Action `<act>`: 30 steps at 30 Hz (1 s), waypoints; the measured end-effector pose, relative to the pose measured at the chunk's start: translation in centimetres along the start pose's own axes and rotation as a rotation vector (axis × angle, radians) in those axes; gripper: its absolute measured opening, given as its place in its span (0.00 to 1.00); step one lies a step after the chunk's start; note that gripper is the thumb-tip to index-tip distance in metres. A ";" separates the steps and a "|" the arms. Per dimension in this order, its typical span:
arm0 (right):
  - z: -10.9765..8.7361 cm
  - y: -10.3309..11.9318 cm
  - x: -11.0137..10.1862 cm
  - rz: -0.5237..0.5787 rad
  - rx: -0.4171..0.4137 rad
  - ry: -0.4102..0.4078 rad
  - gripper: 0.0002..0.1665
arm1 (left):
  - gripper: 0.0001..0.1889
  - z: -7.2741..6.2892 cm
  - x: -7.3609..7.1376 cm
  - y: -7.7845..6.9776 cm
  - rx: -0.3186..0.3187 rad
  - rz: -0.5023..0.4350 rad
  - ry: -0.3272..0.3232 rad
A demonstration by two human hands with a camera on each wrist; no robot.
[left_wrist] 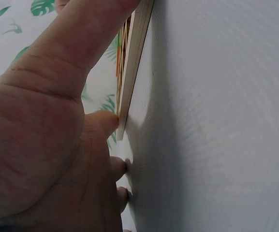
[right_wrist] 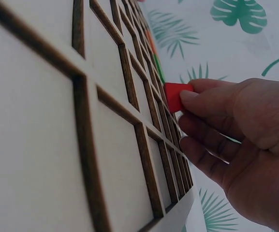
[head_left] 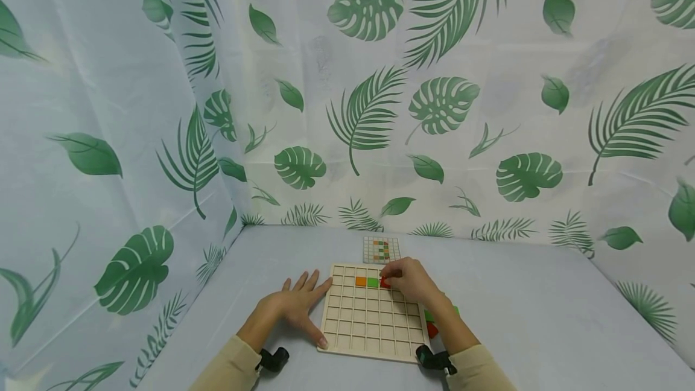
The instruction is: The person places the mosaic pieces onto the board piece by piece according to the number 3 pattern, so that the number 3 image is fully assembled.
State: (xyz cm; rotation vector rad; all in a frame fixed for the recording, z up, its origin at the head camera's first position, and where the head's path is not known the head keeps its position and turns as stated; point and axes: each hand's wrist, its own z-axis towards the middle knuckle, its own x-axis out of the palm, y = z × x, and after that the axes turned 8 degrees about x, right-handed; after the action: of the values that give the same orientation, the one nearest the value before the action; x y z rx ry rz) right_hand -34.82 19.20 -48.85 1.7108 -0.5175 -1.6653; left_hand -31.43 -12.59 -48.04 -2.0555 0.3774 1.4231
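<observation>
A wooden grid board [head_left: 369,324] with square cells lies on the table. In its second row from the far edge sit an orange tile [head_left: 361,282] and a green tile [head_left: 372,282], side by side. My right hand [head_left: 409,279] pinches a red tile [right_wrist: 175,95] between thumb and forefinger, just right of the green one; in the right wrist view the tile is tilted up from the board. My left hand [head_left: 295,303] is spread at the board's left edge, its thumb on the near left corner and its forefinger touching the side further up.
Beyond the board lies a small pattern card [head_left: 382,250] with a coloured grid. Partly hidden under my right forearm, red [head_left: 432,330] and green pieces [head_left: 429,316] lie at the board's right side. A leaf-printed curtain [head_left: 380,107] borders the table [head_left: 543,312].
</observation>
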 end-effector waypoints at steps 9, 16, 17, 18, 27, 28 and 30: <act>-0.1 0.1 0.0 -0.019 -0.041 -0.002 0.07 | 0.72 -0.1 -0.1 -0.1 0.000 -0.002 -0.001; -0.1 0.2 -0.1 -0.035 -0.020 -0.018 0.06 | 0.73 0.0 0.0 0.0 0.000 0.000 0.000; -0.2 0.3 -0.1 -0.035 -0.020 -0.019 0.06 | 0.73 0.0 0.0 0.0 0.000 0.001 0.001; -0.2 0.3 -0.1 -0.034 -0.021 -0.018 0.06 | 0.73 0.0 0.0 0.0 -0.001 0.000 0.002; -0.3 0.3 0.0 -0.048 -0.005 -0.008 0.05 | 0.73 0.2 0.0 0.3 -0.010 0.007 0.012; -0.3 0.3 0.1 -0.054 -0.006 -0.008 0.05 | 0.73 0.2 0.1 0.2 -0.010 0.007 0.012; -0.3 0.3 0.1 -0.064 -0.006 -0.002 0.04 | 0.73 0.2 0.1 0.2 -0.009 0.008 0.010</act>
State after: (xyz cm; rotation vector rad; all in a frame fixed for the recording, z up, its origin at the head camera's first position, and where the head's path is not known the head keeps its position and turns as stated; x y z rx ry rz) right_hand -34.47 19.03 -48.71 1.7378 -0.4622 -1.7119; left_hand -31.66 -12.63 -48.21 -2.0708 0.3840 1.4223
